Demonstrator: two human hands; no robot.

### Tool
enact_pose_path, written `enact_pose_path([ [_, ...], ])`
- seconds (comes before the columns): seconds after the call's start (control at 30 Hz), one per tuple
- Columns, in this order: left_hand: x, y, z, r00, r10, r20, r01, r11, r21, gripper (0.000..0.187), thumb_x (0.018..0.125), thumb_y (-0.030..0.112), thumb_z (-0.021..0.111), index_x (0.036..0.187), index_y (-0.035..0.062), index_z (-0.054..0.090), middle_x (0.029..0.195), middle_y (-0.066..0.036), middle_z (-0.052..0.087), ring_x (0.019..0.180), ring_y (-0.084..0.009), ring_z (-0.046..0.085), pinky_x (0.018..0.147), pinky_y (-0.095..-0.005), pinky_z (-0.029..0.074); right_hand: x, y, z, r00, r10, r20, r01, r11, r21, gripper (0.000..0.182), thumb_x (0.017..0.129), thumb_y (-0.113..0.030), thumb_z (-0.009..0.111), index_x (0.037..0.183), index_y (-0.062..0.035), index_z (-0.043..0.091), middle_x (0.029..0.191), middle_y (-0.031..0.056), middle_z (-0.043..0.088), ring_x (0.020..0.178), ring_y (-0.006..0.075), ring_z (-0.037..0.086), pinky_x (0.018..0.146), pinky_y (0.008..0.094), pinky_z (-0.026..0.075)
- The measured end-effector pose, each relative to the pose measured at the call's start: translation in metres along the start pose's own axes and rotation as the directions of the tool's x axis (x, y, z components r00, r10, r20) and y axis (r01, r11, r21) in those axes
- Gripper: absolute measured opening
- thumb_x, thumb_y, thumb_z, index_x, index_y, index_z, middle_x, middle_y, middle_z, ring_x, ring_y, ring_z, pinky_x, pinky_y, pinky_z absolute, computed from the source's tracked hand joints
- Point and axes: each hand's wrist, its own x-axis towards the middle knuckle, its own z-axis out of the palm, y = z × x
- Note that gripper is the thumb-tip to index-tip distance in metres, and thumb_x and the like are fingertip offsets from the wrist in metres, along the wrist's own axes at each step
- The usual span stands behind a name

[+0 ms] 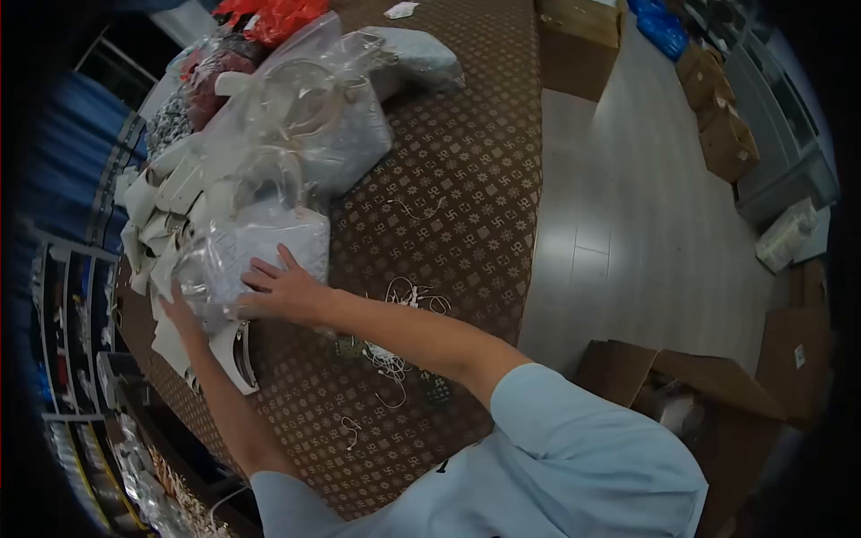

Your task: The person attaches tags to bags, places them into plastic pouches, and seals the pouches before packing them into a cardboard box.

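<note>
A white quilted handbag (278, 235) in clear plastic lies on the table. My right hand (285, 294) rests on its near part with the fingers spread. At the bag's left end, my left hand (182, 314) touches the plastic with its fingers stretched out; part of that hand is hard to make out. Farther back lies another white handbag (345, 143) with a round handle, also in clear plastic. White curved pieces (235, 359) are heaped to the left and under the near end of the bag.
White cables (387, 359) and small green circuit boards (437, 389) lie on the brown patterned table (475, 224). Red plastic bags (278, 18) are at the far end. Cardboard boxes (578, 49) stand on the floor at right, and an open one (682, 377) is near my right side.
</note>
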Motion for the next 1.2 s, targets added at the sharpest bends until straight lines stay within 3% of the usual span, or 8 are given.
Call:
enact_pose_path([
  [0.17,-0.017,-0.067,0.017,0.938,0.106,0.33,-0.343,0.409,0.846,0.065,0.09,0.043,0.048,0.132,-0.0058,0.037,0.135,-0.025,0.038,0.123,-0.0382,0.039,0.102,-0.0414,0.032,-0.02,-0.034,0.008,0.958,0.258,0.127,-0.265,0.964,0.038,0.058,0.075,-0.032,0.066,0.127,-0.0189,0.045,0.136,0.0132,0.039,0.133,0.0344,0.026,0.103,0.0625,0.019],
  [0.4,-0.066,-0.125,0.009,0.855,0.469,0.219,-0.14,-0.199,0.97,0.059,0.094,0.047,0.036,0.121,-0.0045,0.048,0.116,-0.026,0.052,0.099,-0.044,0.054,0.082,-0.0497,0.046,-0.239,-0.105,-0.2,0.779,0.613,-0.133,-0.525,0.753,0.397,0.021,0.079,-0.015,0.065,0.1,-0.0101,0.062,0.108,0.0068,0.059,0.111,0.0265,0.052,0.093,0.0453,0.04],
  [0.5,-0.145,-0.047,0.078,0.552,0.688,0.471,-0.57,-0.101,0.815,0.052,0.095,0.04,0.042,0.124,-0.0031,0.047,0.123,-0.024,0.049,0.106,-0.0404,0.051,0.085,-0.0462,0.045,-0.374,-0.194,-0.337,-0.011,0.906,-0.423,-0.907,0.169,0.385,0.012,0.083,-0.012,0.062,0.093,-0.0038,0.065,0.088,0.0054,0.064,0.078,0.0148,0.061,0.067,0.0254,0.049],
  [0.6,-0.305,0.018,0.187,0.676,0.279,0.682,-0.639,0.682,0.355,0.045,0.094,0.027,0.05,0.129,0.0005,0.045,0.132,-0.016,0.045,0.115,-0.0294,0.048,0.092,-0.0378,0.042,-0.536,-0.297,-0.416,-0.558,0.435,-0.707,-0.818,-0.145,0.556,0.018,0.088,-0.018,0.057,0.093,-0.0023,0.063,0.079,0.0026,0.063,0.07,0.0078,0.055,0.064,0.0222,0.045],
  [0.7,-0.469,0.027,0.253,0.242,-0.102,0.965,-0.221,0.963,0.157,0.037,0.089,0.009,0.053,0.125,0.0013,0.049,0.127,-0.013,0.052,0.113,-0.0247,0.051,0.095,-0.0339,0.039,-0.697,-0.403,-0.399,-0.756,0.161,-0.635,-0.55,-0.683,0.482,0.039,0.084,-0.034,0.059,0.11,-0.0044,0.058,0.093,0.0114,0.066,0.084,0.0247,0.063,0.075,0.0337,0.048],
  [0.83,-0.603,-0.005,0.277,-0.365,-0.147,0.919,-0.369,0.93,0.002,0.035,0.082,0.002,0.058,0.117,-0.0004,0.055,0.113,-0.016,0.06,0.105,-0.03,0.057,0.091,-0.0349,0.043,-0.831,-0.447,-0.307,-0.938,0.153,-0.311,-0.268,-0.888,0.373,0.067,0.078,-0.046,0.06,0.13,-0.0071,0.043,0.112,0.0184,0.06,0.105,0.0349,0.057,0.089,0.0407,0.044],
  [1.1,-0.661,-0.088,0.29,-0.306,-0.546,0.78,-0.45,0.805,0.386,0.031,0.087,0.006,0.055,0.117,-0.0032,0.053,0.109,-0.015,0.062,0.099,-0.0228,0.06,0.088,-0.0316,0.045,-0.98,-0.379,-0.188,-0.948,-0.271,0.165,0.314,-0.721,0.618,0.108,0.073,-0.069,0.053,0.14,0.0065,0.015,0.139,0.0254,0.034,0.129,0.0365,0.034,0.109,0.0433,0.023],
  [1.2,-0.673,-0.102,0.295,-0.209,-0.629,0.749,-0.408,0.752,0.518,0.032,0.091,0.012,0.055,0.117,-0.0058,0.052,0.11,-0.015,0.062,0.099,-0.0189,0.059,0.089,-0.0292,0.044,-1.089,-0.397,-0.099,-0.998,0.039,-0.057,-0.057,-0.928,0.369,0.094,0.079,-0.063,0.051,0.14,0.0027,0.023,0.139,0.0233,0.036,0.127,0.0374,0.036,0.107,0.0499,0.024],
])
